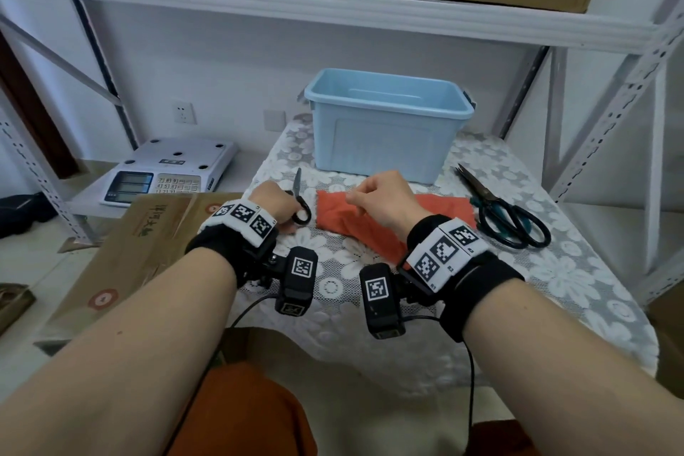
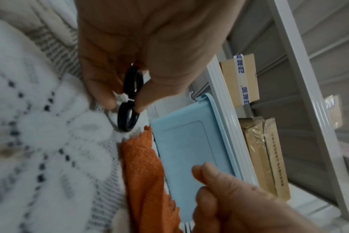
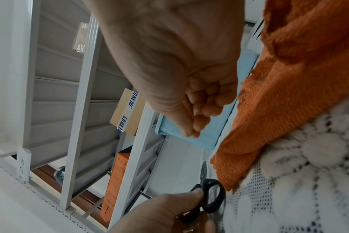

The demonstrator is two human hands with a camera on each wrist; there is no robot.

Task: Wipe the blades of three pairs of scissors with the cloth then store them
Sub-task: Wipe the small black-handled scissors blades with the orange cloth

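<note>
Small black-handled scissors (image 1: 299,196) lie on the lace-covered table (image 1: 481,289), blades pointing away. My left hand (image 1: 292,222) pinches their handle rings (image 2: 127,119) between thumb and fingers. An orange cloth (image 1: 370,222) lies crumpled at the table's middle. Just above it hovers my right hand (image 1: 351,198). In the right wrist view its fingers (image 3: 207,108) are curled against the thumb with nothing in them, and the orange cloth (image 3: 289,94) lies apart beside it. Larger dark-handled scissors (image 1: 507,215), seemingly two pairs stacked, lie at the right. A light blue bin (image 1: 385,144) stands open behind the cloth.
The table stands inside a white metal shelving frame with a low beam (image 1: 333,15) overhead and a perforated post (image 1: 610,122) at the right. A weighing scale (image 1: 170,174) sits on a lower shelf to the left. A cardboard box (image 1: 148,233) abuts the table's left edge.
</note>
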